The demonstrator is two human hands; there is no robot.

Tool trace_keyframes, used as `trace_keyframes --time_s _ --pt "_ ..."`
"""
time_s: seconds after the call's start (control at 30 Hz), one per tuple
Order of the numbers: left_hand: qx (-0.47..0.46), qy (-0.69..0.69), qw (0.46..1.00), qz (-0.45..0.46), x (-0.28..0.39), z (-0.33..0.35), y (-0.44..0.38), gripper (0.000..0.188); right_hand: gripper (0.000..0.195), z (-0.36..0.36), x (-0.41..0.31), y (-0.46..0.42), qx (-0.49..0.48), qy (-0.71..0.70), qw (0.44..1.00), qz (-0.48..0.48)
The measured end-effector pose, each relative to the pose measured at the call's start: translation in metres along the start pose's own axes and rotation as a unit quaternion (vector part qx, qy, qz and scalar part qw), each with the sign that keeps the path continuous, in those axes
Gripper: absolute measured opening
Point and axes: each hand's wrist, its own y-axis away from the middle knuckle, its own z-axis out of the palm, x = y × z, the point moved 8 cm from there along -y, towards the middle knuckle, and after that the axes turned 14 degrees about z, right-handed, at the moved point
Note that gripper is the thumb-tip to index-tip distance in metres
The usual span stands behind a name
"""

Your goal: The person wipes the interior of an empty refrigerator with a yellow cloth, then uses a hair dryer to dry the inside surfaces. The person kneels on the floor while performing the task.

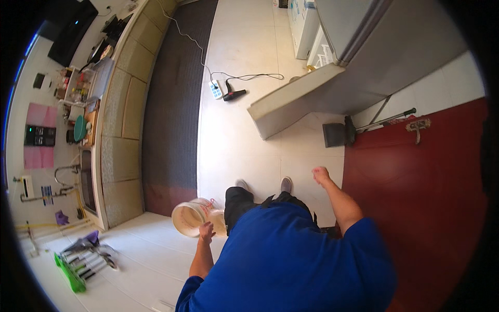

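Observation:
My left hand [207,232] hangs low at my side, its fingers slightly spread and nothing seen in them. In the picture it overlaps the edge of a pale plastic bucket [182,221]; whether they touch I cannot tell. A second pale container [218,220] shows partly behind that hand. Out to the other side, my right hand [321,175] is in the air over the white tiled floor, near the dark red door [417,175]. Its fingers look curled and appear to hold nothing. On the floor ahead lie a black hair dryer [234,95] and a white power strip [215,90].
A grey refrigerator [390,58] has its door [292,97] swung open ahead on the right. A dustpan [334,135] stands by the red door's handle [418,126]. A dark mat [177,117] runs along the kitchen counter [121,156]. Utensils hang from a green rack [70,275].

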Motion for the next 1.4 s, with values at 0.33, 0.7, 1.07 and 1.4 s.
trace_keyframes --time_s 0.33,0.7,1.07,1.4 --pt "0.120 0.028 0.982 -0.143 0.205 -0.154 -0.272 0.037 0.028 0.073 -0.062 -0.041 0.127 -0.073 0.982 0.119" --pt "-0.077 -0.227 0.965 0.105 0.622 -0.156 -0.639 0.032 0.016 0.394 -0.045 0.099 -0.153 -0.139 0.945 0.254" --pt "-0.283 -0.449 0.699 0.478 0.918 0.193 -0.673 0.041 0.013 0.404 -0.320 -0.028 -0.064 -0.332 0.913 0.228" --pt "-0.314 -0.507 0.664 0.451 1.060 0.322 -0.842 0.041 0.020 0.308 -0.432 -0.079 0.102 -0.663 0.652 0.353"
